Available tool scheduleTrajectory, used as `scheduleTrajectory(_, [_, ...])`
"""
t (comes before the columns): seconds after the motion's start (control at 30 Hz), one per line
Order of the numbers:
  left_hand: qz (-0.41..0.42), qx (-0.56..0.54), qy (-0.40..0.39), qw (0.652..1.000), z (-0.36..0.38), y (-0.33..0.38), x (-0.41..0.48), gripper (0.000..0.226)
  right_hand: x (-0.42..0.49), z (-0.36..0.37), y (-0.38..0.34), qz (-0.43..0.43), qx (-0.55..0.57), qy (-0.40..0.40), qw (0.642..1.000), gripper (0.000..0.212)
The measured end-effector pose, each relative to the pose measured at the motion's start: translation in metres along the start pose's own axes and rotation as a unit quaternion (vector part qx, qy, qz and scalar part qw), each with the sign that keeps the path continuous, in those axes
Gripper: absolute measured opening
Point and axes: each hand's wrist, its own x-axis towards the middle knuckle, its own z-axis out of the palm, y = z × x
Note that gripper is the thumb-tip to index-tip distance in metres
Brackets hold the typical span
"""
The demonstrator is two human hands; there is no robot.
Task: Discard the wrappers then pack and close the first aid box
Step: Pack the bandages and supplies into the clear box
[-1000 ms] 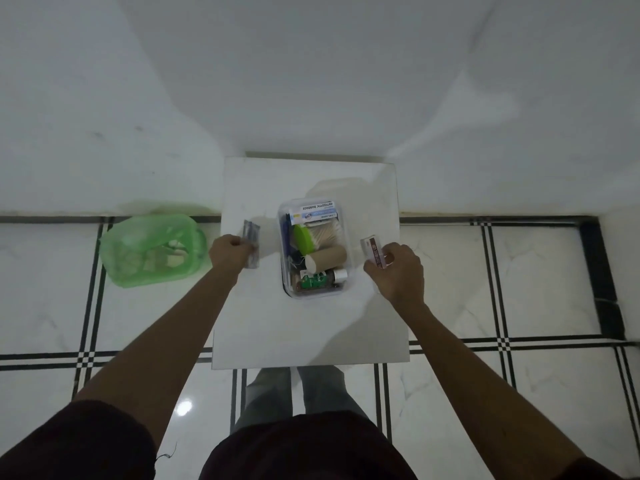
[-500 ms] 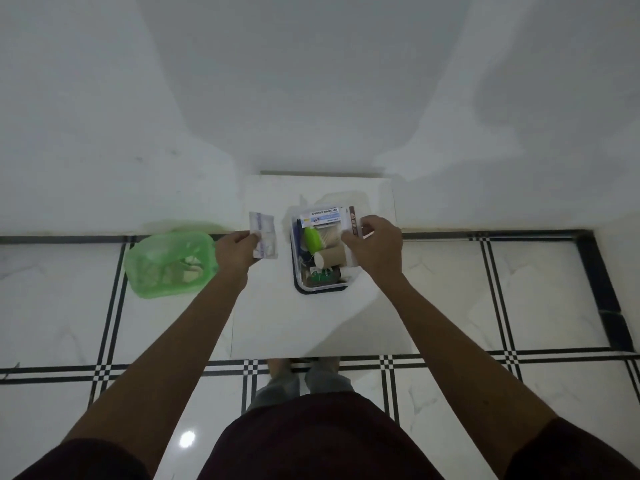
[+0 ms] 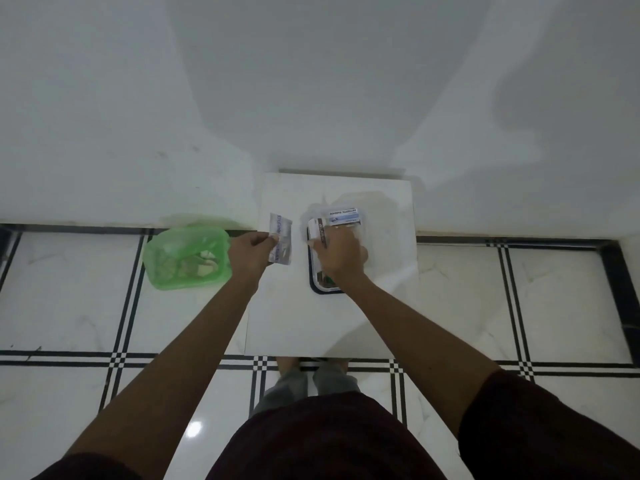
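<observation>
The clear first aid box (image 3: 313, 271) with a dark base rim stands on the small white table (image 3: 311, 323), right of centre. A white bandage carton (image 3: 343, 216) lies at its far end. My right hand (image 3: 341, 254) is over the box, fingers closed on a small white and brown box (image 3: 320, 233) at the box's left wall. My left hand (image 3: 251, 252) hovers at the table's left edge, pinching a silvery white sachet (image 3: 281, 242) upright. Most of the box's contents are hidden under my right hand.
A green plastic basket (image 3: 156, 261) holding crumpled wrappers sits on the tiled floor left of the table. The table stands against a white wall step. My feet show under the near table edge.
My right hand has carried the small box from right of the first aid box to over its left side. My left hand has lifted the sachet and turned it upright.
</observation>
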Motion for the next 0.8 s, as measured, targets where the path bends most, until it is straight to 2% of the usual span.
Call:
scheduleTrajectory(0.17, [-0.003, 0.011, -0.008, 1.000, 0.005, -0.002, -0.004, 0.006, -0.008, 0.001, 0.010, -0.050, -0.074, 0.009, 0.996, 0.020])
scheduleTrajectory(0.23, [-0.001, 0.012, -0.012, 1.000, 0.007, -0.001, -0.005, 0.005, -0.011, 0.008, 0.014, -0.072, -0.191, 0.003, 0.979, 0.014])
scheduleTrajectory(0.33, [0.002, 0.015, -0.013, 1.000, 0.011, 0.002, -0.005, 0.008, -0.012, 0.018, 0.021, -0.059, -0.248, 0.026, 0.967, 0.026])
scheduleTrajectory(0.4, [0.010, 0.013, -0.012, 1.000, 0.014, 0.007, -0.006, 0.007, -0.011, 0.021, 0.025, -0.080, -0.253, 0.039, 0.963, 0.024])
scheduleTrajectory(0.47, [0.016, 0.012, -0.016, 1.000, 0.018, 0.014, -0.007, 0.005, -0.009, 0.020, 0.027, -0.086, -0.219, 0.031, 0.971, 0.017])
scheduleTrajectory(0.53, [0.002, 0.001, -0.036, 0.999, 0.026, 0.020, -0.013, 0.009, -0.007, 0.011, 0.028, -0.058, -0.147, 0.045, 0.986, 0.009])
scheduleTrajectory(0.63, [-0.053, -0.013, -0.109, 0.993, 0.044, 0.024, -0.026, 0.016, -0.005, -0.009, 0.040, 0.035, -0.006, 0.066, 0.997, 0.016])
scheduleTrajectory(0.7, [-0.082, -0.014, -0.152, 0.985, 0.058, 0.020, -0.035, 0.015, -0.006, -0.022, 0.050, 0.080, 0.111, 0.067, 0.988, 0.021])
scheduleTrajectory(0.8, [-0.100, 0.007, -0.152, 0.983, 0.078, 0.013, -0.045, 0.008, -0.007, -0.034, 0.063, 0.130, 0.198, 0.030, 0.971, 0.030])
